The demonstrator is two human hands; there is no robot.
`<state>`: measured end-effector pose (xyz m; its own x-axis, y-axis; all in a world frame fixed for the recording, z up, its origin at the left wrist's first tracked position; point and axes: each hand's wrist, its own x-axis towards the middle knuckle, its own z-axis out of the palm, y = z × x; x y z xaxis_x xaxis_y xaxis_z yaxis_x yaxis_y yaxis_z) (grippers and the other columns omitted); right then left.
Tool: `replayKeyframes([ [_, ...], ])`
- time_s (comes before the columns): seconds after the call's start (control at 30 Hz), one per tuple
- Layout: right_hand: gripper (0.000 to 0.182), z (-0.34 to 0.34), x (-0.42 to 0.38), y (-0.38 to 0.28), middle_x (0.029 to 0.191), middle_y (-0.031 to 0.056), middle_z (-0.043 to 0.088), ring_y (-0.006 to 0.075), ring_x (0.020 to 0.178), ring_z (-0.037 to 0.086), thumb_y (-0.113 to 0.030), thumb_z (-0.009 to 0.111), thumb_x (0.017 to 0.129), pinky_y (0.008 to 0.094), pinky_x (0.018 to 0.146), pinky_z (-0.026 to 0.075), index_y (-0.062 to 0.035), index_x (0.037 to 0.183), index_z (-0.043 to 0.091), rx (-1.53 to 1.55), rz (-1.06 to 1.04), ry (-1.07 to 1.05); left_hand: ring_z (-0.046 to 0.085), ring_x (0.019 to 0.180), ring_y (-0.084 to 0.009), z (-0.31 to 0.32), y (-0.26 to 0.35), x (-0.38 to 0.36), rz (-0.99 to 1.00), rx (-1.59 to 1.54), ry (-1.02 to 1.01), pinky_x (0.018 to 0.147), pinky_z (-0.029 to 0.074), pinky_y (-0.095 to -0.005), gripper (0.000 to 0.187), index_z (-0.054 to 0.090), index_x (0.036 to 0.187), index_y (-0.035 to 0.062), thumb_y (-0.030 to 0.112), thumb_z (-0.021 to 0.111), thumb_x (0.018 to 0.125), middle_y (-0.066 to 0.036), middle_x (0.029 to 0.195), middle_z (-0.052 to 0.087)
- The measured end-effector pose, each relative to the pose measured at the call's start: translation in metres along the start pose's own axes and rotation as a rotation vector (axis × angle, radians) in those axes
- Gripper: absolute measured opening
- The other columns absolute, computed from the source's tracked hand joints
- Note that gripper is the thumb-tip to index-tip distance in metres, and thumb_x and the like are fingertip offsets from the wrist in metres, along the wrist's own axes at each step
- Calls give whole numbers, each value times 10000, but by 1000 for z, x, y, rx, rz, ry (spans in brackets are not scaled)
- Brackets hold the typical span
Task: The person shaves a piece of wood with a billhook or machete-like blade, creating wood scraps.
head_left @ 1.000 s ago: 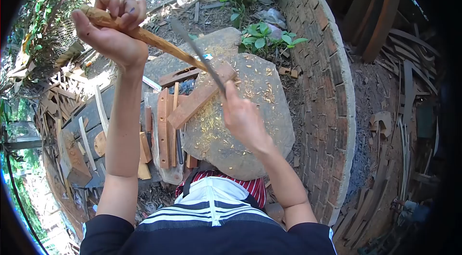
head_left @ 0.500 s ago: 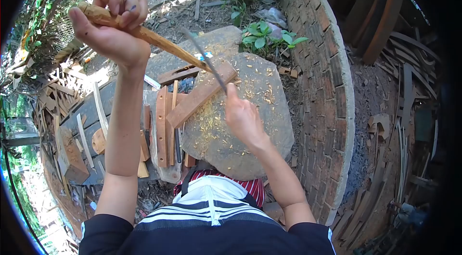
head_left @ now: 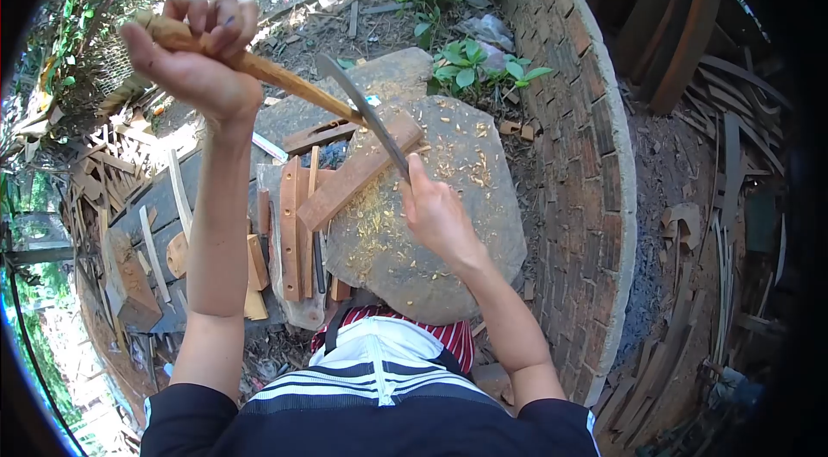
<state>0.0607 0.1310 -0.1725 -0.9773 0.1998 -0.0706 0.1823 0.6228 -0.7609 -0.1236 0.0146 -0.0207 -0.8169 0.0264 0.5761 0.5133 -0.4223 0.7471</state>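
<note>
My left hand [head_left: 197,60], raised at the upper left, has its fingers wrapped round the thick, knobbly end of a pale wooden stick [head_left: 289,79]. The stick slants down to the right, and its thin end is over a brown wooden block [head_left: 341,191]. In my right hand [head_left: 438,217] is a knife [head_left: 373,119] with a long dark blade, its handle hidden by my fingers. The blade points up and left and crosses the stick's thin end. Beneath lies a broad wooden chopping stump [head_left: 423,284], strewn with yellow shavings.
Left of the stump, a drilled wooden strip [head_left: 291,241] lies among other pieces on a dark bench [head_left: 231,263]. A brick wall [head_left: 580,164] runs close along the right. Leafy plants [head_left: 470,62] grow behind the stump. Curved wood pieces [head_left: 731,164] lie beyond the wall.
The knife blade has turned, showing more of its broad side, and its tip has shifted slightly left. My left hand and the stick have shifted slightly left.
</note>
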Motion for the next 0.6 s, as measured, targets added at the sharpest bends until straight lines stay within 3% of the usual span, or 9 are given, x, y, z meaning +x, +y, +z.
replayKeyframes([
  [0.07,340,3,3,4,705,294,589,482,723,597,-98,462,912,556,635,426,20,1220,380,61,10,3,174,449,-84,-4,-1,3,13,9,38,449,147,-250,593,305,648,116,673,365,844,43,521,192],
  [0.27,402,-22,-2,-20,685,275,602,466,690,608,-47,430,864,553,623,462,15,1252,348,-70,7,-99,186,436,-73,5,-2,1,75,100,18,416,143,-249,573,274,623,146,660,351,864,51,516,188],
  [0.33,406,-30,-5,-31,700,279,603,464,709,611,-39,426,857,546,634,466,5,1253,350,36,-42,21,194,432,-76,2,-6,5,49,12,-72,412,151,-253,580,281,623,136,655,358,869,48,501,196],
  [0.47,414,20,-1,28,712,279,604,468,723,608,-46,425,865,548,629,462,-14,1270,349,-25,64,-30,204,430,-78,8,-4,3,83,-25,-59,410,144,-248,593,292,644,122,667,366,867,51,505,193],
  [0.53,418,28,-3,54,710,280,602,469,729,606,-70,425,885,547,621,457,17,1284,338,-91,103,-20,226,403,-67,3,-4,3,45,-67,-143,368,191,-247,571,272,654,111,617,311,915,42,539,211],
  [0.6,421,19,0,44,704,283,600,474,724,603,-84,429,893,553,619,452,27,1288,336,-30,100,-48,236,421,-73,15,-5,2,134,-18,0,395,182,-246,565,268,654,110,605,345,914,24,565,223],
])
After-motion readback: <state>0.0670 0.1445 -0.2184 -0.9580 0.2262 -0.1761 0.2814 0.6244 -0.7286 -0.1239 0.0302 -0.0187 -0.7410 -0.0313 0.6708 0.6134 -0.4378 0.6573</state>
